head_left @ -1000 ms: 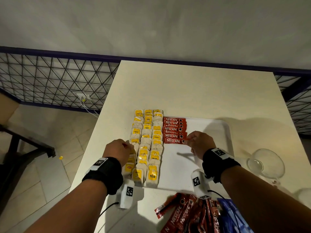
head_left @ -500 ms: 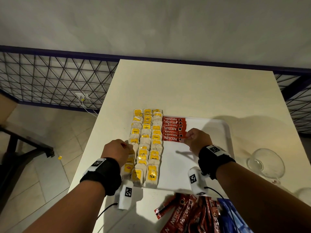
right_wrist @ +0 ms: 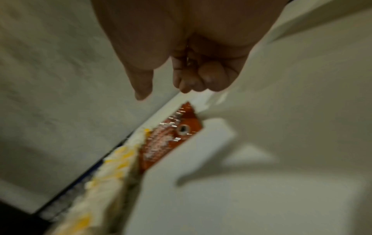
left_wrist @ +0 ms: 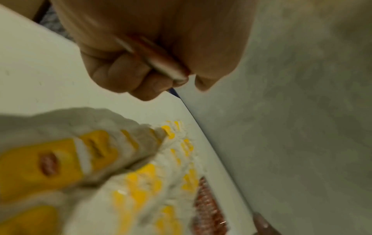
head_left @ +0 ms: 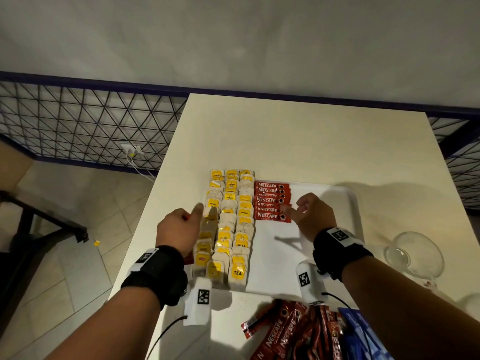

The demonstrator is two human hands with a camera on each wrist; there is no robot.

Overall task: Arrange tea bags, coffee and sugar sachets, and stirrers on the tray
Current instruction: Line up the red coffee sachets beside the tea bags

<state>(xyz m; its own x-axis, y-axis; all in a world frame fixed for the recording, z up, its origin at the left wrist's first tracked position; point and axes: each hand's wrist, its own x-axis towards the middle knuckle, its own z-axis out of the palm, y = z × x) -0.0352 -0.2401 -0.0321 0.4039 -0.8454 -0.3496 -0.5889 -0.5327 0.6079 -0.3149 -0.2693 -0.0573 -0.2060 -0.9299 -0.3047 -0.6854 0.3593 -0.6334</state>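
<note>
A white tray point(head_left: 324, 245) holds three columns of yellow-tagged tea bags point(head_left: 231, 222) on its left side. A stack of red Nescafe coffee sachets point(head_left: 270, 201) lies at the far middle, also seen in the right wrist view point(right_wrist: 173, 135). My right hand point(head_left: 309, 216) hovers at the stack's right end with its fingers curled and nothing in them point(right_wrist: 191, 55). My left hand point(head_left: 179, 229) is over the left tea bag column. Its fingers curl round red sachets point(left_wrist: 153, 63). No stirrers are in view.
A pile of loose red Nescafe sachets point(head_left: 285, 331) and blue sachets point(head_left: 358, 333) lies at the table's near edge. A glass bowl point(head_left: 413, 255) stands right of the tray. The table's left edge runs close to the tea bags, with floor and a mesh fence beyond.
My right hand slid a sachet up against the red stack and let it go. My left hand shifted slightly forward over the tea bags, still holding its sachets.
</note>
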